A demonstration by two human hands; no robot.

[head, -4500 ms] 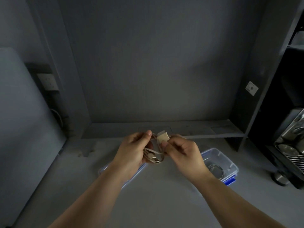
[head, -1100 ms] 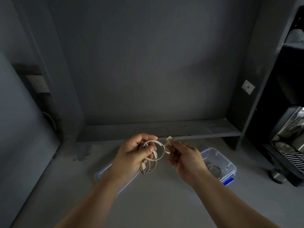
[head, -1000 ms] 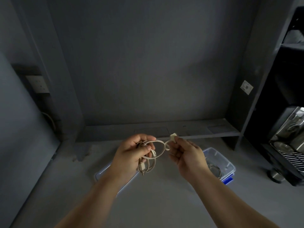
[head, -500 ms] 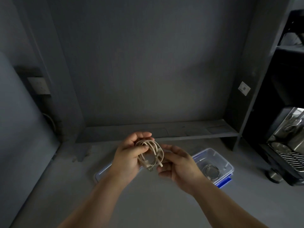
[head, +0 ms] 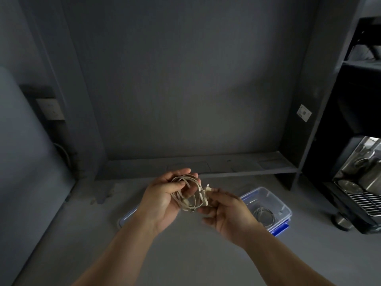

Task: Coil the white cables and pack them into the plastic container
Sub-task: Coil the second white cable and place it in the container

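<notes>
A white cable [head: 190, 194] hangs as a loose coil of several loops above the grey table. My left hand [head: 165, 196] grips the coil's left side between thumb and fingers. My right hand [head: 223, 209] pinches the cable's plug end at the coil's right edge, the other fingers spread below. To the right stands the clear plastic container [head: 285, 207] with blue clips. Another coiled white cable [head: 263, 215] lies inside it. The container's lid [head: 126, 215] lies flat behind my left wrist, mostly hidden.
A low grey shelf [head: 226, 166] runs along the back wall. A dark rack holding a steel coffee machine [head: 362, 178] stands at the right. A wall socket [head: 50, 109] and a panel are at the left. Bare table surface lies in front of my arms.
My right hand drew the plug end out to the right, then brought it back against the coil. The loops have tightened into one bundle in my left hand. The view has shifted slightly.
</notes>
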